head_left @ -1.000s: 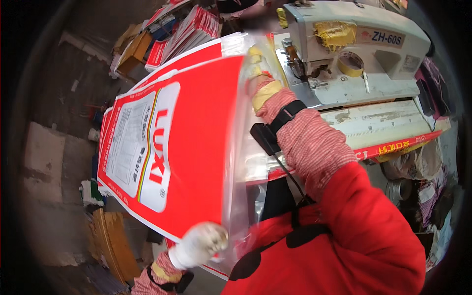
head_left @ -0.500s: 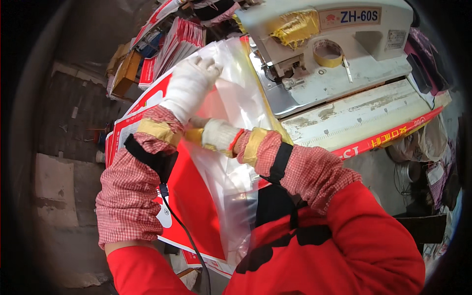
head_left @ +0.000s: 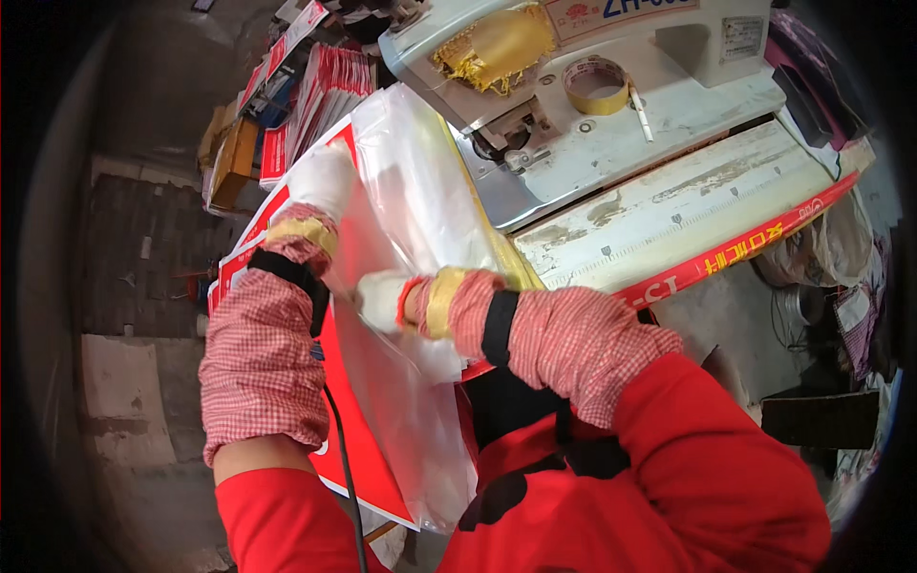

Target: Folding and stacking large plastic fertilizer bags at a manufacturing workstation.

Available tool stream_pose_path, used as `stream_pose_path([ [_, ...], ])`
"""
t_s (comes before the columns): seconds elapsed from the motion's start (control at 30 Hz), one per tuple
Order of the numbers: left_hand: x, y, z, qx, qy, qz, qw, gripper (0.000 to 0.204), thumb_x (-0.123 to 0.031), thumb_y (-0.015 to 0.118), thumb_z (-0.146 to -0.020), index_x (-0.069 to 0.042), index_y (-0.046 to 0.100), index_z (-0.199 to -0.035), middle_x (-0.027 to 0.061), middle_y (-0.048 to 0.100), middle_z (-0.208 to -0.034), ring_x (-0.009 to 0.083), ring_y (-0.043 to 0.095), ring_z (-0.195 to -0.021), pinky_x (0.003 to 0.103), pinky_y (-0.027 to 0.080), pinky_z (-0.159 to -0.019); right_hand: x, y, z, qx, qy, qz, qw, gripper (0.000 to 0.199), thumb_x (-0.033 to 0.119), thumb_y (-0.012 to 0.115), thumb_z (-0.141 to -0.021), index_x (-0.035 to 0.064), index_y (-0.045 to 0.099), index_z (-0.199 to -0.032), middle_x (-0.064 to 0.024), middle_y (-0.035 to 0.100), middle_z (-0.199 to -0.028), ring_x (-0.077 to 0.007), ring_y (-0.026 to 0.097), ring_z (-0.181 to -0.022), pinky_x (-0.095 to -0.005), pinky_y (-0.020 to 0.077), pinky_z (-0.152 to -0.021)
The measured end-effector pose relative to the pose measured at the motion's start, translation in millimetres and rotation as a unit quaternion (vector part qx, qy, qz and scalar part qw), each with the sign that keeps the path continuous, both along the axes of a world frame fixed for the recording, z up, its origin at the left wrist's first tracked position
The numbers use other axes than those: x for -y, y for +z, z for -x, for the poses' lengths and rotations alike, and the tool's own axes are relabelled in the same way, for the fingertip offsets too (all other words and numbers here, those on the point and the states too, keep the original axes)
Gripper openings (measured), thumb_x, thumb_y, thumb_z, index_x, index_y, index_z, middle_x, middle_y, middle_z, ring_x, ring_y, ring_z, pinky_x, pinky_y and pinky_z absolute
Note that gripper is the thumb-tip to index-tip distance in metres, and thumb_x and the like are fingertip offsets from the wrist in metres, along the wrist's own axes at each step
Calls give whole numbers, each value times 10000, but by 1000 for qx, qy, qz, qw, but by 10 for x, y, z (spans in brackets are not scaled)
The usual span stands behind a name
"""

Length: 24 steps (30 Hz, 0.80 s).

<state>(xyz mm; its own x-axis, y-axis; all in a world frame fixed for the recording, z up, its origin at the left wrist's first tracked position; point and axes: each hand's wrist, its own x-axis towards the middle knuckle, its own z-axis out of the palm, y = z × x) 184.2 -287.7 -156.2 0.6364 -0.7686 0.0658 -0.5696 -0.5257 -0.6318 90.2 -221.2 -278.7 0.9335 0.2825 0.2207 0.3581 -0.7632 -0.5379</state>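
Note:
My left hand [head_left: 323, 180], in a white glove, is on the upper left part of a red and white printed sack [head_left: 363, 425]; its fingers are smeared by motion. A clear plastic liner [head_left: 406, 201] lies over the sack and drapes down toward my lap. Lower and further right, my right hand [head_left: 382, 298], also gloved in white, has its fingers closed on the clear plastic liner, whose folds run down from it. The fingertips are partly hidden.
A sewing machine [head_left: 611, 105] stands at the upper right, with a tape roll [head_left: 595, 86] and a white stick [head_left: 640, 113] on it. Its worn table [head_left: 659, 210] has a ruler strip. Stacked printed sacks [head_left: 330, 91] and a cardboard box [head_left: 232, 162] lie at the upper left.
My left hand has moved left and slightly down. My right hand has moved down, drawing apart from the left. The sewing machine sits further left and higher in view.

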Motion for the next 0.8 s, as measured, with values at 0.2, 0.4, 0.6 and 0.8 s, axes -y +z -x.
stream_pose_path([
  [0.2,422,1523,242,167,-94,-20,981,233,-157,482,-767,-74,630,-926,132,635,-917,296,616,-864,407,497,-726,142,-90,1759,12,134,51,990,217,235,543,-736,135,641,-901,-95,631,-792,-256,608,-719,-391,486,-610],
  [0.4,318,1961,183,89,-114,55,988,356,-288,352,-878,-65,613,-973,151,605,-1002,315,564,-959,403,433,-816,354,396,2093,-50,111,-49,991,171,241,584,-718,131,637,-838,-74,613,-749,-233,592,-692,-385,472,-580],
  [0.6,198,1730,494,112,-40,-18,993,370,-308,330,-888,-76,598,-995,157,592,-1024,325,555,-965,400,421,-832,789,144,2117,106,-477,-288,824,405,128,670,-696,18,536,-1062,-84,591,-781,-221,567,-761,-336,458,-648],
  [0.8,207,1443,588,135,-77,-69,985,240,-198,419,-854,-96,591,-985,132,604,-1007,303,585,-929,417,468,-786,769,384,2207,103,-279,-456,839,555,68,562,-779,-19,329,-1275,-103,604,-789,-163,567,-673,-274,483,-609],
])
